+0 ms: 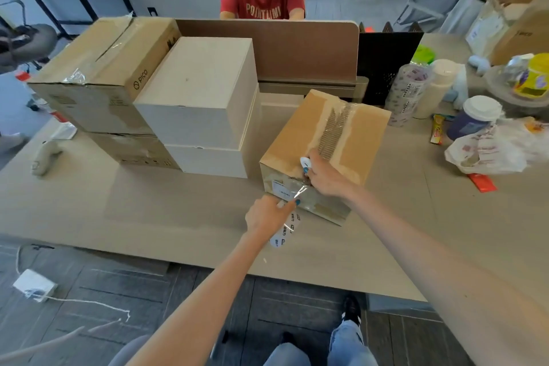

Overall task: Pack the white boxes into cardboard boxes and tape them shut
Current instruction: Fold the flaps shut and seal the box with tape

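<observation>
The left hand [267, 215] grips the tape roll [280, 236], holding its strip taut off the box [365, 140] so the right hand [325, 180], pinching a white cutter [305, 163], can sever it.

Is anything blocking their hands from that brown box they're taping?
Nothing visible does. The right hand rests on the cardboard box at its near top edge, holding a small white tool. The left hand holds the tape roll just before the box's front, clear tape stretching to it.
</observation>
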